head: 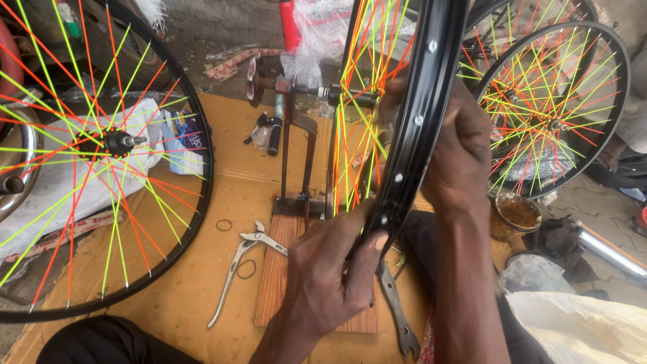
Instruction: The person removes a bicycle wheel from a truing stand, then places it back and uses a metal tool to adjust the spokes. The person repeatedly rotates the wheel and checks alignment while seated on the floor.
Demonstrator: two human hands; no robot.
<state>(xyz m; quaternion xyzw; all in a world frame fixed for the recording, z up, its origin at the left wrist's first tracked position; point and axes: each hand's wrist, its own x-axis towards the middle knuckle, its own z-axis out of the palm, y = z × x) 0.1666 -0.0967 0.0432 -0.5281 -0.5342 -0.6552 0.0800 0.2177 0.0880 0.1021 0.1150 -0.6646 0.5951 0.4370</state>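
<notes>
At centre frame we hold a black rim (421, 114) laced with orange and yellow spokes (354, 121), its hub on a metal stand (296, 162). Our left hand (327, 280) clasps the rim's lower edge, thumb pressed on it; our right hand (458, 155) wraps around the rim higher up. Below, the stand's wooden base (273, 269) rests on cardboard (195, 296), pliers (239, 266) just left of it. At left lies a second wheel (101, 155); at upper right, a third wheel (556, 108).
</notes>
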